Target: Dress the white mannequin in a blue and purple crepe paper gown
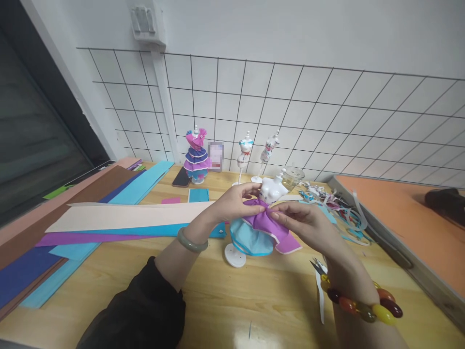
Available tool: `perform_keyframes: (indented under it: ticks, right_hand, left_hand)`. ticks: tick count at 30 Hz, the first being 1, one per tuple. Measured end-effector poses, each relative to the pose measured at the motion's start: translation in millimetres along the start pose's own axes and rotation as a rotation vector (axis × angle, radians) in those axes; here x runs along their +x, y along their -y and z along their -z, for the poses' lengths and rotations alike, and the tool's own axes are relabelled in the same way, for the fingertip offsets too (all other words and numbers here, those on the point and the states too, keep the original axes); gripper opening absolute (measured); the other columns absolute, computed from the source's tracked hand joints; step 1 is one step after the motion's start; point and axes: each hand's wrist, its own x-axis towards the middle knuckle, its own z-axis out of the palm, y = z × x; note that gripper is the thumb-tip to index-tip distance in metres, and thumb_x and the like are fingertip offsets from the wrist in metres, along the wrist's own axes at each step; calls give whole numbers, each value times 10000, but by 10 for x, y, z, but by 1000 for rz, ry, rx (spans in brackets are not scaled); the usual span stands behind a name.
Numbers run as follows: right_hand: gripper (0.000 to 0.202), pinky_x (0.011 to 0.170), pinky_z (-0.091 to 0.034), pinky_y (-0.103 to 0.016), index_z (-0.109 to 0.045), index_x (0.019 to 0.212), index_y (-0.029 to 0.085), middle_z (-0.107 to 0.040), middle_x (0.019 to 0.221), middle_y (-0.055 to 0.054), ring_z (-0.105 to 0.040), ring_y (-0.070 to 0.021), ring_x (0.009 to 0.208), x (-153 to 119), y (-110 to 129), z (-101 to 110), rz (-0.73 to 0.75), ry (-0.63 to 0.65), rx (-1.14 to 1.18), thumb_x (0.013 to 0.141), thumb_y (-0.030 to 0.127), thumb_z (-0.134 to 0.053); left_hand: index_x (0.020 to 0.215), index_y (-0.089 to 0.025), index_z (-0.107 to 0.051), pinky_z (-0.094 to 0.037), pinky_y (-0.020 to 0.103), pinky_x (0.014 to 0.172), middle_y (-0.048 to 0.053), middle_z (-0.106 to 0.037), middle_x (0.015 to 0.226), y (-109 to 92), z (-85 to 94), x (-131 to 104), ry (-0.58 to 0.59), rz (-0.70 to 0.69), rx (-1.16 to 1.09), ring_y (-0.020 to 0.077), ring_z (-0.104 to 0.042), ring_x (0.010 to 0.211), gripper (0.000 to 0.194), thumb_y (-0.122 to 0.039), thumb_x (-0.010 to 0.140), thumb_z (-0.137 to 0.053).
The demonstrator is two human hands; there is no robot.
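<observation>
In the head view a small white doll mannequin tilts over the table, its round base toward the lower left. Around its waist lies a purple crepe-paper piece with a pale edge, over a light-blue paper skirt. My left hand reaches round the mannequin's waist, the thumb pressing the purple paper in front. Thumb and fingers of my right hand pinch the same paper at the gathered spot. Fingertips behind the mannequin are hidden.
Long crepe-paper strips cover the table's left side. A dressed mannequin, two barer mannequins and a phone stand or lie by the wall. Scissors lie near my right wrist. Ribbon scraps and an orange board are at right.
</observation>
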Motion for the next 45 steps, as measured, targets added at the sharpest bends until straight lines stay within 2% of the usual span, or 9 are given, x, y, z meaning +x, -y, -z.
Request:
perform_keyframes:
  ticks: [2,7,14,28,36,45]
  right_hand:
    - [336,630,-489,-307,-746,867,184,-726,839,-87,-605,-184,712,9,-14,3,-1,-13,4,794,507,-688]
    - [347,566,-461,-279,-699,788,180,-689,726,-52,-570,-155,629,19,-32,-4,-16,-55,4,790,527,-682]
    - [329,554,-432,-266,-649,755,186,-651,705,-29,-547,-144,619,49,-98,-15,-10,-79,-18,813,510,-662]
    - [298,558,-425,-274,-627,753,182,-624,686,-24,-516,-139,612,70,-82,-40,50,-127,-115,842,466,-630]
    - [280,577,-417,-267,-622,759,183,-621,702,-19,-516,-136,622,67,-50,-53,54,-130,-129,846,449,-628]
    - [294,580,-423,-265,-633,765,180,-632,697,-16,-528,-135,618,54,0,-90,62,-148,-166,858,458,-609]
  left_hand:
    - [1209,-135,-602,-483,368,941,127,-647,1171,-10,0,-3,-2,-9,21,202,-608,1057,538,-199,696,-752]
    - [1228,-137,-592,-481,381,950,136,-629,1230,-36,-10,-2,4,-2,27,217,-601,1091,564,-181,687,-747]
    - [1258,-123,-571,-464,386,985,141,-616,1263,-24,-9,2,5,-1,45,222,-596,1116,585,-184,699,-733]
    - [1250,-147,-575,-445,414,1016,127,-647,1186,70,25,20,14,-38,67,223,-601,1107,567,-245,721,-752]
    - [1236,-120,-583,-456,393,1004,152,-622,1258,0,16,17,41,-57,52,228,-605,1115,532,-323,765,-727]
    - [1171,-150,-621,-466,385,991,113,-676,1173,-10,-32,18,-52,-31,90,224,-623,1097,492,-353,742,-751]
